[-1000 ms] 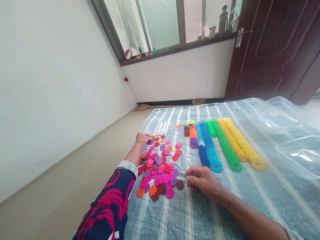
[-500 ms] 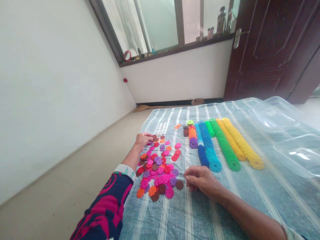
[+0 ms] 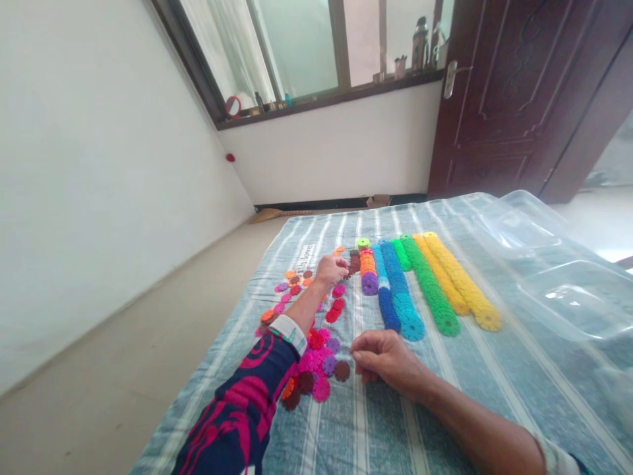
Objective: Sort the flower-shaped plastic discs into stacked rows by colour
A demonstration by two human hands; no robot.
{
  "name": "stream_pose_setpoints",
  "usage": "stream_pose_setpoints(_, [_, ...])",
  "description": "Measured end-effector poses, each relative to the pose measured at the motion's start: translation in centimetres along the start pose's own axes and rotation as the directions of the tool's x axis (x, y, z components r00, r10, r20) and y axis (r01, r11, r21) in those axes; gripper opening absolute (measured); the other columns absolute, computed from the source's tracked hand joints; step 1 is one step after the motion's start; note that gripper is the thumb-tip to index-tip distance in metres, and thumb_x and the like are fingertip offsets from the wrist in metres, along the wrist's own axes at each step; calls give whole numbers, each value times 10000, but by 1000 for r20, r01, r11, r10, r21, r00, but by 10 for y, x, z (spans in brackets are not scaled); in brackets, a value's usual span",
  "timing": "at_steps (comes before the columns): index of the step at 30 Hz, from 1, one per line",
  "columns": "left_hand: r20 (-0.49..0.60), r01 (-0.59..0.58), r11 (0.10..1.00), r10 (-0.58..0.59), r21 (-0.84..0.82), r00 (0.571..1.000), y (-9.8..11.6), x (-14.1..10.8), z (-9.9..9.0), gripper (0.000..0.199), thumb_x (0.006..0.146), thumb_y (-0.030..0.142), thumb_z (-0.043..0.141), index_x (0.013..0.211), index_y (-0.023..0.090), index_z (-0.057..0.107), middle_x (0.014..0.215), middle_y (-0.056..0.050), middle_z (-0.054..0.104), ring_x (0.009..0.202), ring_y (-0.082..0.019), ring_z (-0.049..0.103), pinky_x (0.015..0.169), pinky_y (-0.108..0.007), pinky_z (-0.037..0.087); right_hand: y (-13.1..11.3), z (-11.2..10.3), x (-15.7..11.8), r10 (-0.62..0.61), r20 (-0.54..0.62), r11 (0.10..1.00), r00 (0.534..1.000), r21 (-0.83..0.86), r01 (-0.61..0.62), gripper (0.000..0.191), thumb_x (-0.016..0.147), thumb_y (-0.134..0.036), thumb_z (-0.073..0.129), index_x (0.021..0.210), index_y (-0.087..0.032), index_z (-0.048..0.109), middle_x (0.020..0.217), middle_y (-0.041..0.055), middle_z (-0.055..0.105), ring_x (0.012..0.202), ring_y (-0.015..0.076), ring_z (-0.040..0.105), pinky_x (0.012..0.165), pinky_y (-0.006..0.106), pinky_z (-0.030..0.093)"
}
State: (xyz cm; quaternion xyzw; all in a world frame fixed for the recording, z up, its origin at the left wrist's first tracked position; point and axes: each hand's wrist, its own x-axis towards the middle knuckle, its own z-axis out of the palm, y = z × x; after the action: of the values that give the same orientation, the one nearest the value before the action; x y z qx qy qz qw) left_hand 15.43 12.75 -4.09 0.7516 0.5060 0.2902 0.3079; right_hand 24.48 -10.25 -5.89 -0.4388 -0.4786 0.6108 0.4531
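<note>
My left hand (image 3: pixel 332 270) reaches over the bed with its fingertips pinched on a brown notched plastic disc (image 3: pixel 348 274), right at the near end of a short row of brown discs (image 3: pixel 355 258). Beneath and beside that forearm spreads a loose pile of pink discs (image 3: pixel 310 360), mixed with red, purple, orange and brown ones; the sleeve hides part of it. My right hand (image 3: pixel 390 361) rests on the cloth with curled, closed fingers; whether anything is inside them is hidden. Just left of its fingertips lies a single brown disc (image 3: pixel 341 371).
Overlapping rows lie to the right: orange discs (image 3: pixel 367 262), blue discs (image 3: pixel 401 284), green discs (image 3: pixel 429 287) and yellow discs (image 3: pixel 462 280). Clear plastic containers (image 3: pixel 573 297) stand at the far right of the striped bedcover (image 3: pixel 376 429). Behind are a windowsill and a dark red door (image 3: pixel 499 125).
My left hand has moved right, from the far left of the loose pile to the brown row, carrying a brown disc. My right hand stays in place on the cloth. The view has shifted slightly.
</note>
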Motion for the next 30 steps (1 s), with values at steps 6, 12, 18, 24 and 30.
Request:
stream_pose_setpoints(6, [-30, -56, 979, 63, 194, 998, -1, 13, 12, 174, 610, 103, 628, 730, 166, 738, 669, 14, 670, 677, -141, 614, 671, -244, 475, -1, -1, 1, 18, 7, 1000, 1000, -26, -18, 174, 737, -370, 655, 763, -198, 651, 611, -28, 630, 523, 104, 579, 490, 206, 414])
stream_pose_setpoints(12, [-29, -61, 970, 69, 234, 997, -5, 13, 9, 166, 613, 120, 635, 734, 164, 739, 667, 14, 666, 697, -148, 617, 685, -243, 465, 1, -2, 2, 5, 24, 1000, 1000, 1, -5, 161, 733, -346, 650, 773, -189, 654, 607, -31, 627, 503, 99, 570, 480, 202, 400])
stream_pose_setpoints(18, [-41, -64, 983, 72, 169, 997, -6, 11, 5, 193, 617, 132, 640, 784, 140, 736, 695, 4, 684, 678, -140, 619, 646, -231, 460, 1, -2, 2, 13, 10, 1000, 1000, -29, -12, 158, 757, -347, 649, 780, -193, 676, 616, -25, 634, 529, 105, 579, 501, 207, 415])
stream_pose_setpoints(24, [-20, -160, 986, 161, 55, 987, 0, 13, 13, 168, 630, 117, 617, 760, 152, 719, 701, 4, 695, 690, -136, 630, 691, -232, 483, 1, -2, 1, 18, 9, 999, 1000, -32, -18, 161, 754, -356, 657, 785, -200, 683, 612, -27, 637, 525, 105, 577, 500, 205, 422])
stream_pose_setpoints(30, [7, -229, 971, 229, 68, 973, 7, 16, 19, 183, 645, 99, 594, 773, 158, 711, 743, 13, 697, 722, -131, 632, 731, -230, 486, 2, -2, 2, 15, 20, 999, 1000, -39, -14, 179, 762, -375, 656, 794, -201, 684, 624, -25, 638, 539, 108, 584, 506, 207, 424])
